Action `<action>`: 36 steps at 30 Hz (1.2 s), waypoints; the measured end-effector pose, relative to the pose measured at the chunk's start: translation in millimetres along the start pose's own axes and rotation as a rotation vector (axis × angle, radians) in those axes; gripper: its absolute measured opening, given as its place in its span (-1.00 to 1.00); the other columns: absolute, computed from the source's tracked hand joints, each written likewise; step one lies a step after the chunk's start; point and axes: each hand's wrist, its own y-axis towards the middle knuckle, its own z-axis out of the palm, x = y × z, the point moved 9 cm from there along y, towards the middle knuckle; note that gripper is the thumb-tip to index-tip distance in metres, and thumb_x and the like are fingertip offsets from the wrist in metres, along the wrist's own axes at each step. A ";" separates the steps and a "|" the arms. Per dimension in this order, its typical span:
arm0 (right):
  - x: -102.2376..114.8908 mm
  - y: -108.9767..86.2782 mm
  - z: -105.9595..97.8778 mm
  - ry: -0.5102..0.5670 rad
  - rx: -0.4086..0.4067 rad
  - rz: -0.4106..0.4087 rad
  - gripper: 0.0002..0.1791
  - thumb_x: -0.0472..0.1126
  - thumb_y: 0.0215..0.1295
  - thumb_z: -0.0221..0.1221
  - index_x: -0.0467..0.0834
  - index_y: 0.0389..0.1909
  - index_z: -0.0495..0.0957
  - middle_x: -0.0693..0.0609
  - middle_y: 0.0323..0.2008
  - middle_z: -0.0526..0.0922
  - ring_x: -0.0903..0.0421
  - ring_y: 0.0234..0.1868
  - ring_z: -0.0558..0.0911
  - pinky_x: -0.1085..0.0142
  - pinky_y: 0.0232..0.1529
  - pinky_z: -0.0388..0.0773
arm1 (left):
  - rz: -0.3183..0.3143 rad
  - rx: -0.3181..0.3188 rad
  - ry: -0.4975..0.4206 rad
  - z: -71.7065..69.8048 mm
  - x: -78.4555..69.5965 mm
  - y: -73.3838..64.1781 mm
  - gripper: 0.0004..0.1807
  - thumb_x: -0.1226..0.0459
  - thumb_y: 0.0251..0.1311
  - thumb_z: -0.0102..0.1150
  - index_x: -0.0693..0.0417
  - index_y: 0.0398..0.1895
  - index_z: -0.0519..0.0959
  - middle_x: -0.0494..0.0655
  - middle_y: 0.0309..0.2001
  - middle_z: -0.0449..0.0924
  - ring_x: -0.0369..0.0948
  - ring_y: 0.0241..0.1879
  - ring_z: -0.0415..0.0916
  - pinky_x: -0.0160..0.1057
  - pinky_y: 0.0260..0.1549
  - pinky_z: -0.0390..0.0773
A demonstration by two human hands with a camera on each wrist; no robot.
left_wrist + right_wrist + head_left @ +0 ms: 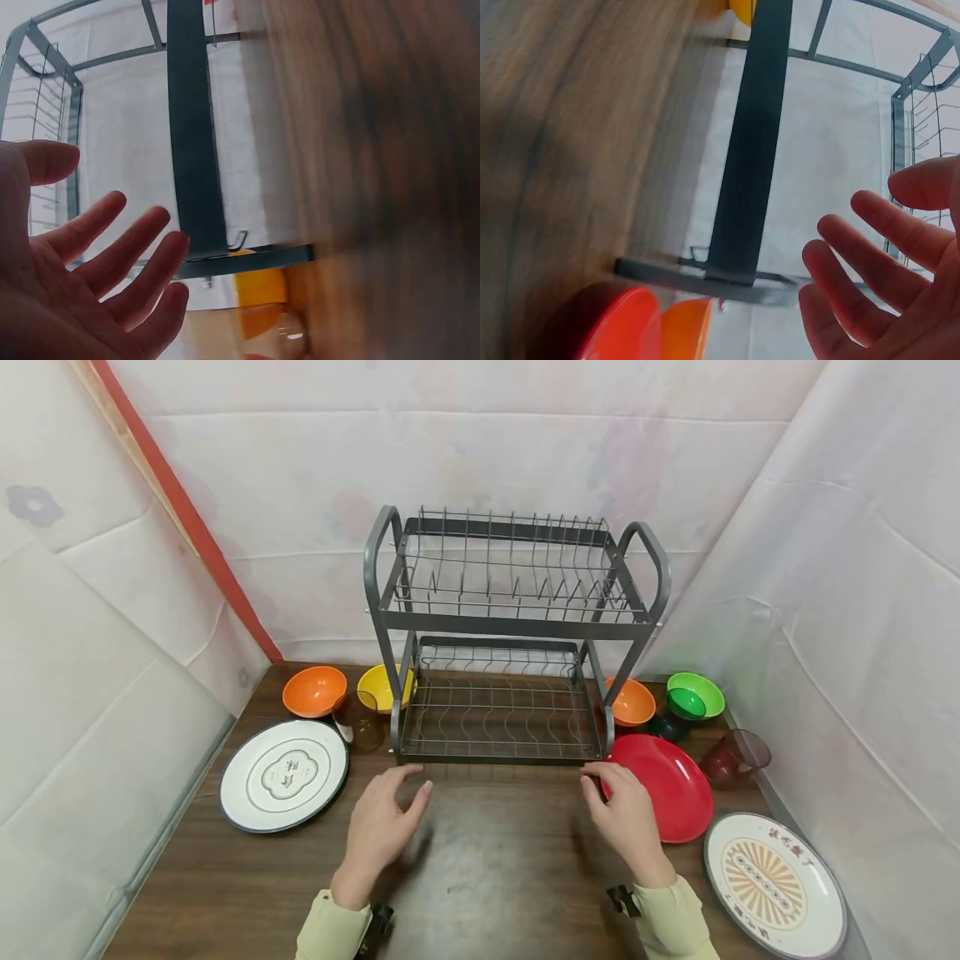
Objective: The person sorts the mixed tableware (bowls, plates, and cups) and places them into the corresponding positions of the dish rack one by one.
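Note:
A grey two-tier dish rack (517, 628) stands at the back middle of the wooden table, its wire shelves bare. My left hand (384, 818) hovers in front of the rack's lower left corner, fingers relaxed and holding nothing. Near the lower right corner is my right hand (624, 814), likewise loose with nothing in it; it overlaps the edge of a red plate (667, 789) in the head view. Both wrist views show spread fingers (154, 277) beside the rack's dark front bar (750, 150).
On the left are a white plate (285, 810), an orange bowl (315, 692), a yellow bowl (378, 687) and a brown cup (358, 727). On the right are another orange bowl (633, 703), a green bowl (705, 693), a green cup (678, 718), a reddish cup (735, 758) and a patterned plate (821, 902).

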 end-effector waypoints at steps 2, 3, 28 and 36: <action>-5.6 -4.6 -2.7 -0.002 -0.001 0.014 -0.79 -0.22 0.21 0.37 -0.16 -0.15 0.71 -0.06 -0.15 0.72 -0.06 -0.11 0.64 -0.04 -0.10 0.61 | -0.043 0.016 -0.046 4.3 5.8 -4.2 -0.63 -0.01 0.34 0.20 -0.04 0.07 0.64 -0.01 0.01 0.65 -0.03 -0.08 0.59 0.07 -0.14 0.53; -8.6 -7.2 -4.0 -0.001 -0.001 0.022 -0.79 -0.22 0.19 0.38 -0.16 -0.15 0.71 -0.06 -0.17 0.72 -0.06 -0.14 0.65 -0.02 -0.12 0.62 | -0.062 0.022 -0.070 6.5 8.4 -6.1 -0.66 0.00 0.35 0.20 -0.05 0.05 0.64 -0.04 -0.03 0.66 -0.08 -0.17 0.60 0.02 -0.20 0.55; -127.2 -72.7 -97.9 -0.197 -0.175 0.451 -0.74 -0.23 0.35 0.11 -0.33 -0.14 0.67 -0.37 -0.10 0.64 -0.38 -0.03 0.54 -0.20 -0.04 0.36 | -0.134 0.108 -0.096 24.2 28.5 -18.3 -0.73 0.16 0.40 0.16 -0.02 0.08 0.66 -0.14 -0.14 0.72 -0.15 -0.19 0.65 -0.01 -0.19 0.58; -172.6 -102.7 -117.3 -0.235 -0.069 0.701 -0.60 -0.13 0.44 -0.01 -0.37 0.03 0.56 -0.48 0.12 0.49 -0.50 0.11 0.41 -0.26 0.11 0.25 | -0.160 0.068 -0.066 5.4 47.0 -12.2 -0.71 0.14 0.42 0.13 0.01 0.09 0.65 -0.05 -0.10 0.72 -0.14 -0.29 0.62 -0.02 -0.25 0.54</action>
